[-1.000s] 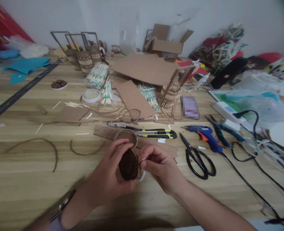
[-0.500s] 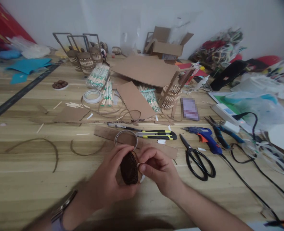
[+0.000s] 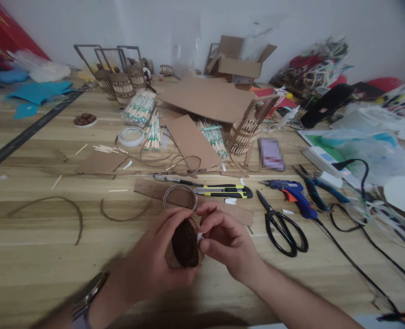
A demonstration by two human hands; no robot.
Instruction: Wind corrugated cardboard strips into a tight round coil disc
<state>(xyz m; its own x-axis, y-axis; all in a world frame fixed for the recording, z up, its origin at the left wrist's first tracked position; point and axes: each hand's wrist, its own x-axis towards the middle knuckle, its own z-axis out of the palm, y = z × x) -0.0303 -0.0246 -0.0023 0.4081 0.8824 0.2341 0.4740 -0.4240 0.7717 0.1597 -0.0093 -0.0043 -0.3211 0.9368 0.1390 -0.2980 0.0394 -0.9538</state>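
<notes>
A dark brown round piece (image 3: 185, 243) with a rough face is held on edge near the table's front. My left hand (image 3: 154, 249) wraps round it, thumb below and fingers above. On its right side, my right hand (image 3: 228, 242) pinches a small white bit (image 3: 199, 236) between thumb and forefinger against the piece. Just beyond my fingers lies a ring of tape (image 3: 179, 197), partly on a cardboard strip (image 3: 147, 188). The yellow and black cutter (image 3: 223, 191) rests past my right hand.
Black scissors (image 3: 281, 228), a blue glue gun (image 3: 293, 192) and pliers (image 3: 317, 185) lie to the right, with cables. Farther back are cardboard sheets (image 3: 205, 98), wrapped stick bundles (image 3: 139, 108) and small wooden buckets (image 3: 122, 89). Brown strips (image 3: 81, 219) lie at left.
The brown piece has turned slightly in my left hand. My right thumb and forefinger have parted a little, and more of the white bit shows between them.
</notes>
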